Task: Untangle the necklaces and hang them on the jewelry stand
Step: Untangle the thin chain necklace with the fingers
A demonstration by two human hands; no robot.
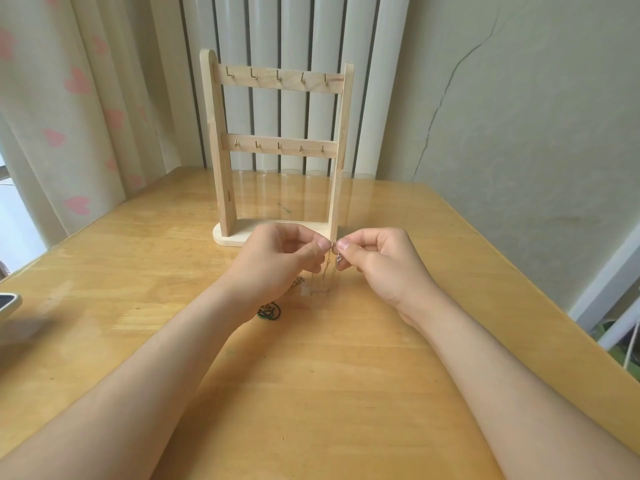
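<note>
A wooden jewelry stand (277, 147) stands upright at the back of the table, with two crossbars of small metal hooks, all bare. My left hand (280, 258) and my right hand (377, 261) meet just in front of its base. Both pinch the ends of a thin silver chain necklace (332, 268), whose clasp and fine strands hang down between the fingertips to the table. A dark green cord necklace (270, 311) lies bunched on the table, partly hidden under my left wrist. A small piece of gold chain (298, 280) shows beside that wrist.
The wooden table (311, 393) has a glossy top. A phone-like object (8, 304) lies at the left edge. Behind the stand are a white radiator (294, 36), a heart-patterned curtain (69, 116) and a cracked wall (502, 116).
</note>
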